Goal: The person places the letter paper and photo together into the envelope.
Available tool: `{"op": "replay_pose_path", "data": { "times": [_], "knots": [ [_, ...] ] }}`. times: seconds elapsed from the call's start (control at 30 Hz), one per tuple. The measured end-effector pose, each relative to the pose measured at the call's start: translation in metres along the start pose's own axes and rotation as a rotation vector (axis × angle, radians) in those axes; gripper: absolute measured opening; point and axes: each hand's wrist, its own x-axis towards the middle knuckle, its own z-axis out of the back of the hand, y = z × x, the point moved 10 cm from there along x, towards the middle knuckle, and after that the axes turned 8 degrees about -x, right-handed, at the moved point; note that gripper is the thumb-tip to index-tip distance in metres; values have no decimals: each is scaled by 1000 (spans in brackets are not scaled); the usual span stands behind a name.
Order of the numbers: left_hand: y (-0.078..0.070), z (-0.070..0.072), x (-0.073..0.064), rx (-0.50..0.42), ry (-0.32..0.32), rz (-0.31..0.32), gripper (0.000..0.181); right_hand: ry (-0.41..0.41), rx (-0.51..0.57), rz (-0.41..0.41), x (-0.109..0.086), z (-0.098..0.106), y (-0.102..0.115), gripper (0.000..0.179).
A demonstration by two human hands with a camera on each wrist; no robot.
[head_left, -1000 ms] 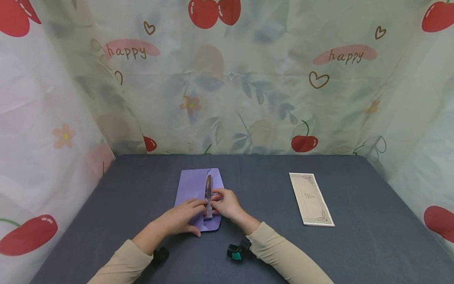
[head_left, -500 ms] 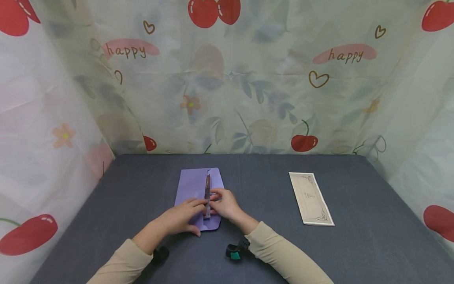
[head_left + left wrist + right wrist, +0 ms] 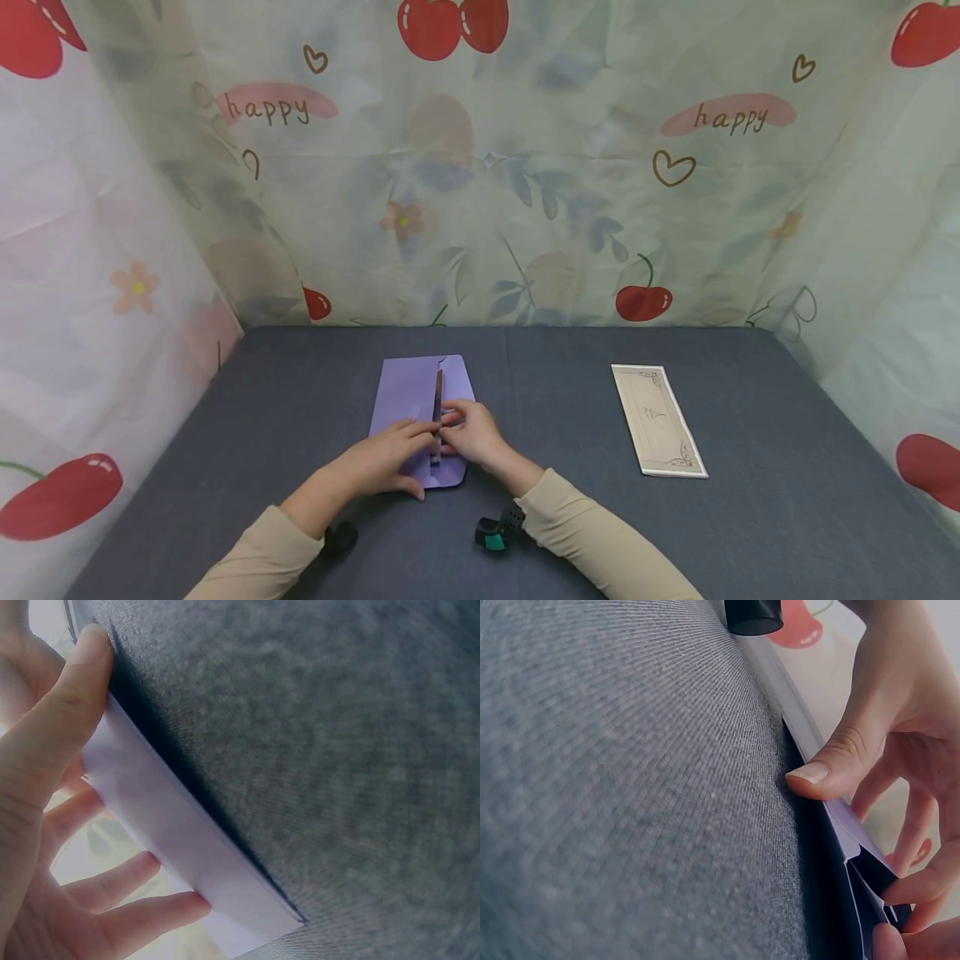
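Note:
A purple envelope (image 3: 403, 386) lies on the dark table left of centre, its flap (image 3: 456, 379) spread out to the right. A narrow strip of a dark printed card (image 3: 438, 387) shows at its opening. My left hand (image 3: 384, 460) holds the envelope, with the thumb at the near edge and the other fingers over the front; one fingertip reaches the lip of the opening. From the right, my right hand (image 3: 476, 433) pinches the card's outer edge. In the right wrist view the pocket (image 3: 870, 877) gapes slightly under the fingers. Most of the card is hidden inside.
To the right on the table (image 3: 540, 392) lies a cream booklet-like card (image 3: 658, 421) with an ornamental border. Below my right wrist is a black and green wrist device (image 3: 495, 533). A printed cloth curtain (image 3: 480, 208) encloses the back and sides.
The visible strip of card has grown narrower as it slid left into the envelope. My right hand has shifted slightly left with it. The left hand has stayed in place.

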Motion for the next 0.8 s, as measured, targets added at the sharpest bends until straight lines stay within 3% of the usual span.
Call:
{"op": "replay_pose_path", "data": {
  "times": [0.8],
  "knots": [
    [0, -1, 0, 39, 0, -10, 60, 8, 11, 13, 3, -6, -1, 44]
  ]
}}
